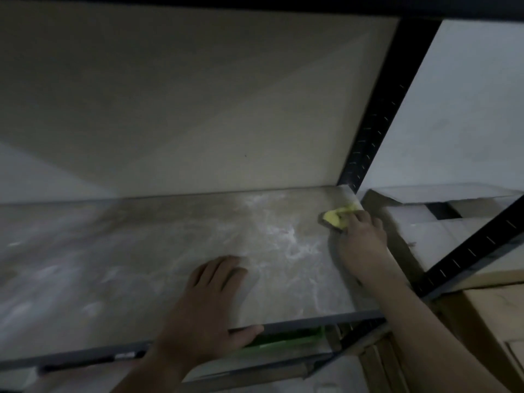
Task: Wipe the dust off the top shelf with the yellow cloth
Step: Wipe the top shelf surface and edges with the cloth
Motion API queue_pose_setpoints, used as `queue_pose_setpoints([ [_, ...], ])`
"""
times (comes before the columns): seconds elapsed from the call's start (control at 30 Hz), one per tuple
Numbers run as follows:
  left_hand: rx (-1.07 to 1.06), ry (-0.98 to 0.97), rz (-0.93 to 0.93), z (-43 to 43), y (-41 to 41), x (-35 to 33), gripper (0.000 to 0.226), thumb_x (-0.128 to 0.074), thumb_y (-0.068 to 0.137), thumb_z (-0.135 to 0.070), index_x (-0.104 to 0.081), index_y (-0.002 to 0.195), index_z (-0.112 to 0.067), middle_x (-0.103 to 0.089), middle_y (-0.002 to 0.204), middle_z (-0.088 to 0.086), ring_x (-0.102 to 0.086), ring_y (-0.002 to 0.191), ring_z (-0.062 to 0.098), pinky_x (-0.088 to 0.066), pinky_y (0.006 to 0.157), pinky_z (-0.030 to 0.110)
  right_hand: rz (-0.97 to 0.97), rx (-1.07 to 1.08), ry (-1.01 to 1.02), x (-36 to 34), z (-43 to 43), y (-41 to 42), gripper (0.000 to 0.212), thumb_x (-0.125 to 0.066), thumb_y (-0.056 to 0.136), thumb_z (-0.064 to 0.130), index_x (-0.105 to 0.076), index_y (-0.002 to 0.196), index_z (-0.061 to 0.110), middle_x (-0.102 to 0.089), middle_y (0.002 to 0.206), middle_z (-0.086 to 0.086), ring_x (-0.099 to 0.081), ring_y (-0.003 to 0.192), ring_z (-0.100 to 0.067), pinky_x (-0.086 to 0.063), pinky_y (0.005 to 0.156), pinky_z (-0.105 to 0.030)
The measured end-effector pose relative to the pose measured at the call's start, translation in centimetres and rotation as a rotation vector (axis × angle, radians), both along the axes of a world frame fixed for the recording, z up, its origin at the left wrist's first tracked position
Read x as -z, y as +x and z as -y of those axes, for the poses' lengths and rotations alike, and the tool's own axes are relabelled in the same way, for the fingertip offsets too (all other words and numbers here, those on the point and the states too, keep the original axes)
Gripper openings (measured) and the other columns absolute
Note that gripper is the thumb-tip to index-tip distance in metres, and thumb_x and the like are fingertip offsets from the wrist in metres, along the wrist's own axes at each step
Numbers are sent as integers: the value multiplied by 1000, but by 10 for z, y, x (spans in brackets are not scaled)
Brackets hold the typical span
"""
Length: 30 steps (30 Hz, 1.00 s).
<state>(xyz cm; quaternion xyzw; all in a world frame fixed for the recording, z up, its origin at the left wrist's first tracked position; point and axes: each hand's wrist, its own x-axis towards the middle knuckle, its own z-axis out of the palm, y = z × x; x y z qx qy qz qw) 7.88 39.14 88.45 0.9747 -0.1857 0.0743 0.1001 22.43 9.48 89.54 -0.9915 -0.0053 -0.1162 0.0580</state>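
Note:
The top shelf [141, 265] is a wide grey board streaked with white dust, thickest right of its middle. A yellow cloth [337, 215] lies bunched in the shelf's far right corner. My right hand [360, 242] presses down on the cloth, its fingers over the cloth's near part. My left hand [207, 304] rests flat on the shelf near the front edge, fingers spread, thumb hooked over the metal rim. It holds nothing.
A black perforated metal upright [377, 114] rises at the shelf's back right corner, another slants at the right [467, 256]. Pale boxes [425, 222] stand beyond the right edge. A green object [283, 340] shows on the level below. A cream wall stands behind.

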Motion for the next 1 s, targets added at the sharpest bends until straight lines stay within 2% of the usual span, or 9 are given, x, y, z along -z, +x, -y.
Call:
queue_pose_setpoints([
  [0.1,-4,16,-17,0,1,0,84,-51,81,-82,-53,140,-22,-46,150,0,-44,139,25,-40,112,44,-35,-183,67,-3,-33,-29,40,-48,85,26,-54,125,21,-52,129,-2,-50,108,-24,-41,96,-37],
  [0.2,1,21,-31,0,1,-1,85,-49,83,-83,-49,145,-25,-43,153,-2,-41,142,23,-38,114,43,-86,-370,276,-7,-65,-53,40,-54,83,17,-61,123,19,-54,128,-3,-48,107,-25,-44,94,-35],
  [0.27,9,18,-36,0,0,-1,86,-47,84,-84,-48,148,-26,-42,155,-3,-39,144,22,-36,115,43,-104,-337,497,-25,-58,-49,37,-58,86,12,-60,122,22,-55,125,2,-52,109,-19,-44,94,-28],
  [0.33,9,29,-33,0,-1,-1,87,-43,84,-85,-48,148,-25,-42,154,-3,-39,143,22,-36,115,42,-85,-187,606,-34,-28,-29,36,-61,86,10,-59,119,25,-57,111,10,-57,95,-9,-44,81,-19],
  [0.43,6,35,-41,0,-1,0,90,-35,85,-87,-49,147,-24,-42,155,-2,-39,143,22,-32,116,40,64,57,440,-24,16,-1,31,-58,84,16,-60,115,17,-62,111,-6,-58,98,-21,-43,84,-25],
  [0.53,2,18,-38,-1,0,1,89,-37,85,-87,-52,145,-23,-43,153,-2,-41,141,23,-32,115,40,-55,156,203,-5,15,-8,39,-49,88,34,-58,121,16,-55,125,-13,-49,115,-31,-39,98,-39],
  [0.8,-9,14,-44,-1,-1,1,89,-41,85,-86,-49,146,-23,-43,153,-1,-41,142,24,-37,115,44,-100,-314,331,-15,-57,-79,41,-48,86,30,-59,126,25,-53,126,-1,-51,109,-23,-45,92,-33],
  [0.9,-2,2,-34,-1,-2,1,87,-42,86,-85,-48,147,-24,-44,152,0,-42,141,24,-38,115,45,-147,-210,524,-38,-35,-67,44,-57,89,24,-48,132,34,-49,119,6,-54,99,-15,-44,83,-25],
  [1.0,0,0,-16,-1,-2,1,85,-39,87,-85,-46,147,-24,-43,152,0,-41,141,23,-35,117,41,-46,23,258,-38,-6,-53,37,-58,89,29,-56,125,24,-45,125,-6,-50,101,-23,-46,88,-35],
])
